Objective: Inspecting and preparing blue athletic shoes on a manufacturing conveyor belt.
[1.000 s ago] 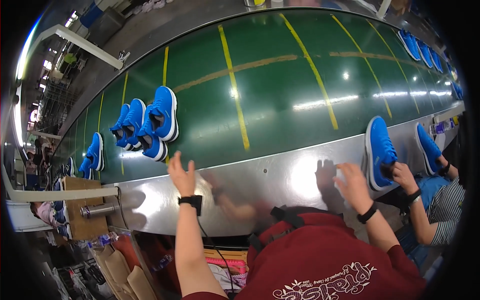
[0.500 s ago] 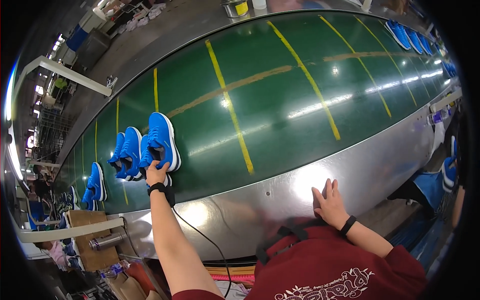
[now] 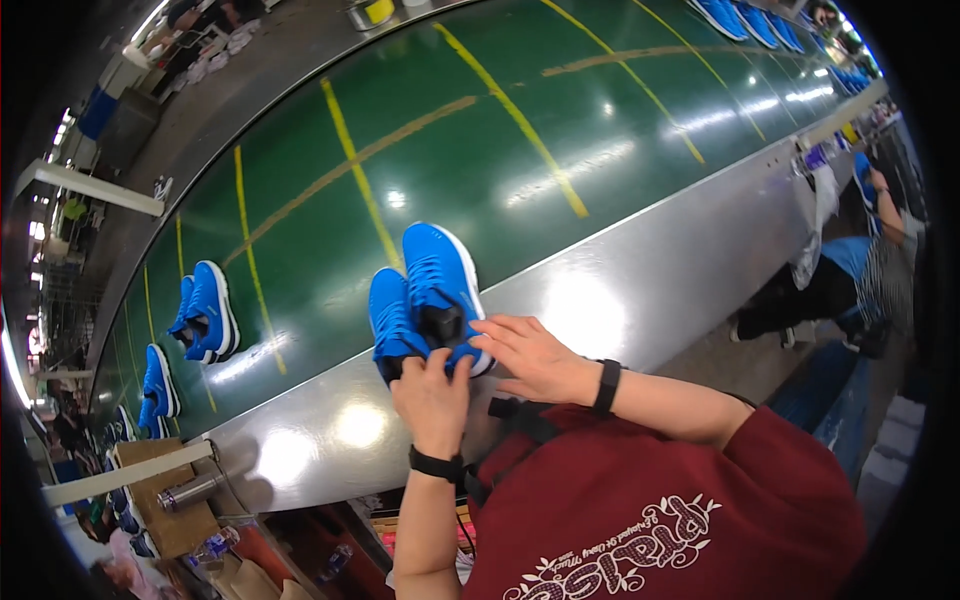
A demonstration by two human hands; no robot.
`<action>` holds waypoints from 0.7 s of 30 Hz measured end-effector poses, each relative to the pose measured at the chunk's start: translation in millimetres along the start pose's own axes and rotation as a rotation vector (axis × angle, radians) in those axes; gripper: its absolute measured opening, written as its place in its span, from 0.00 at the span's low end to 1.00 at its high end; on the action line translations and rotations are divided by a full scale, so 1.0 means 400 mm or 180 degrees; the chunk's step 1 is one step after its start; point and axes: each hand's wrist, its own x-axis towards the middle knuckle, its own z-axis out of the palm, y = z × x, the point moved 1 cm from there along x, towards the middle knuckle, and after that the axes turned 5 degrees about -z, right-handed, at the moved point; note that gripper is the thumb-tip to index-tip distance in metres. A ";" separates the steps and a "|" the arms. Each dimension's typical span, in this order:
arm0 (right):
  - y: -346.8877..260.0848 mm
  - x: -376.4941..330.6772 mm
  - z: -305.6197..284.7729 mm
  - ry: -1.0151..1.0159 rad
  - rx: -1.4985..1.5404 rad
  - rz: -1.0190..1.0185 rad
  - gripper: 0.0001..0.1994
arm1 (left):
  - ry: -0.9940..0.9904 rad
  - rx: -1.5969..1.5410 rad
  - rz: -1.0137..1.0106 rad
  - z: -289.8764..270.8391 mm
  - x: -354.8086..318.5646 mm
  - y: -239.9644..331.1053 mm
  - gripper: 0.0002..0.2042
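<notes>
A pair of blue sneakers with white soles stands in front of me, toes pointing away, at the near edge of the green conveyor belt (image 3: 330, 240). My left hand (image 3: 432, 405) is closed around the heels of the two, the left sneaker (image 3: 390, 308) and the right sneaker (image 3: 437, 262). From the other side, my right hand (image 3: 545, 362) rests its stretched fingers against the right sneaker's heel and collar. Its palm is off the shoe. Dark lining shows inside the right sneaker; my left fingers partly hide the heels.
Further left on the belt stand another pair of blue sneakers (image 3: 208, 310) and more shoes beyond. Several blue sneakers (image 3: 718, 18) lie at the far right. A bare metal ledge (image 3: 650, 265) borders the belt. At right, a co-worker's hand (image 3: 878, 180) holds a blue shoe.
My left hand has drawn the pair rightward and nearer, away from the other shoes. My right hand has come from the metal ledge to the right sneaker. The view has shifted.
</notes>
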 end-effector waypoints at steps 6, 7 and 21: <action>0.093 -0.145 -0.036 -0.0214 -0.0603 -0.0062 0.21 | -0.0840 -0.0302 0.0857 0.070 -0.133 0.142 0.20; 0.095 -0.167 -0.057 -0.0162 -0.0823 -0.0200 0.19 | -0.0877 -0.0322 0.0879 0.070 -0.143 0.157 0.20; 0.163 -0.226 -0.205 0.0462 0.0883 0.1611 0.16 | -0.1152 -0.0820 0.1140 0.173 -0.116 0.359 0.18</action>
